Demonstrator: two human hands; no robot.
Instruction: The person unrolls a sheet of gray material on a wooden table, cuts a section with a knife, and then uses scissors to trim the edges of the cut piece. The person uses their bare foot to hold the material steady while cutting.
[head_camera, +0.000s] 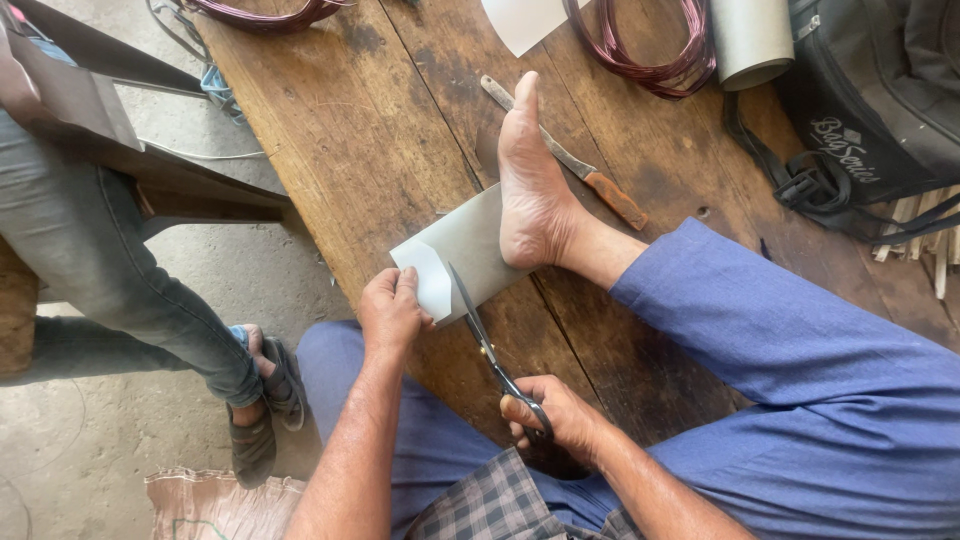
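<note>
A grey sheet of stiff paper (465, 245) lies on the wooden bench (360, 140), pinned under my bare foot (530, 180). My left hand (392, 312) pinches the sheet's near corner, where a small white piece (428, 280) folds up. My right hand (555, 412) grips the handles of black scissors (485, 335), whose blades point up into the sheet's near edge, beside my left thumb.
A knife with an orange handle (585, 172) lies behind my foot. Coils of reddish wire (650, 55), a cardboard tube (750, 40) and a black bag (880, 90) sit at the far right. Another person's leg in jeans and a sandal (255, 440) stands at the left.
</note>
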